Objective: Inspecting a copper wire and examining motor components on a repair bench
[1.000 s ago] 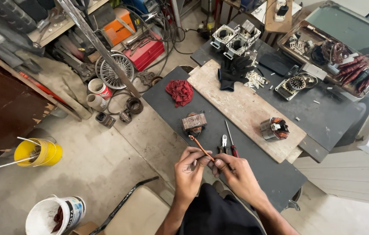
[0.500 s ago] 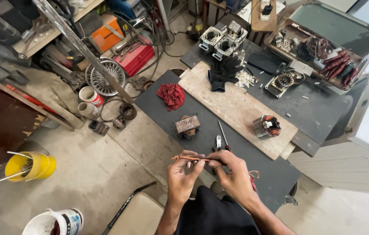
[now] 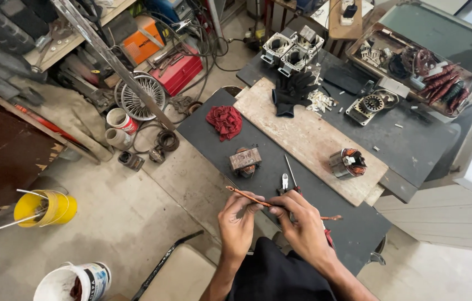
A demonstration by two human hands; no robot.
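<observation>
Low in the middle of the frame, both hands hold a thin copper-coloured rod point(image 3: 258, 200) above the near edge of the dark surface point(image 3: 353, 228). The left hand point(image 3: 237, 222) pinches it near its left end, fingers pressed together around it, so that a short tip pokes out toward the upper left. The right hand point(image 3: 303, 223) closes its fingers over the rod's middle, and the far end shows beyond it to the right, next to a red-handled tool point(image 3: 328, 237) partly hidden under the wrist.

Just above the hands lie a small pair of pliers point(image 3: 284, 182) and a slim screwdriver point(image 3: 290, 170), both on the surface and apart from the fingers. Further up sits a small wound motor core point(image 3: 245, 161), with a red rag point(image 3: 225, 121) beyond it. A wooden board point(image 3: 303, 134) crosses the surface diagonally, carrying a black glove point(image 3: 292, 92) at its upper end and a round stator with copper windings point(image 3: 346, 163) toward the right. At the lower left of the frame a yellow bucket point(image 3: 44, 207) and a white bucket point(image 3: 74, 281) stand on the floor.
</observation>
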